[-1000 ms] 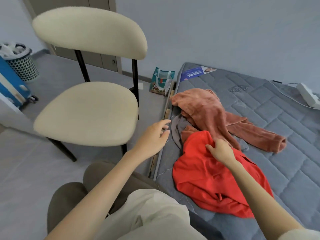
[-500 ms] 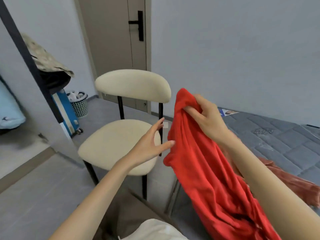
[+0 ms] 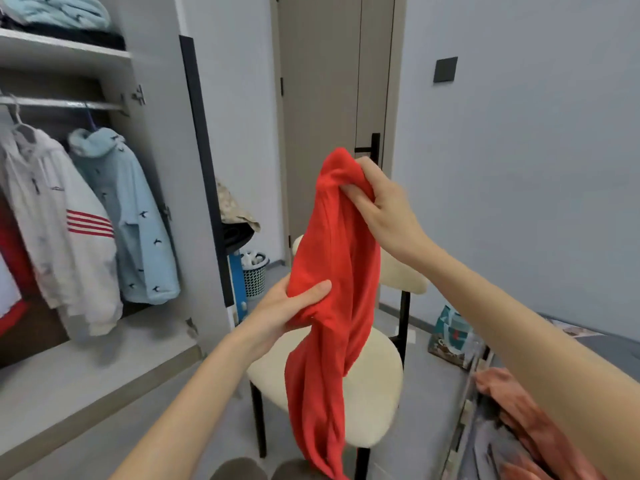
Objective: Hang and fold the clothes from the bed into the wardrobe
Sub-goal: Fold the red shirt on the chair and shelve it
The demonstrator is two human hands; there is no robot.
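the red garment [image 3: 332, 271] hangs bunched in the air in front of the cream chair [image 3: 374, 382], clear of the bed [image 3: 485, 441] at lower right. step in hand, as judged: finding the collar or shoulders before hanging it in the wardrobe [image 3: 145, 168] at left. to do this well, keep the top held high, let the cloth drop freely, and work the lower hand along an edge until the shape opens out — avoid twisting it further. the right hand [image 3: 384, 206] has its grip closed tight on the top of the bunch, fingers buried in cloth. the left hand [image 3: 287, 306] is closed lower down, thumb pressed over a fold at mid-length.
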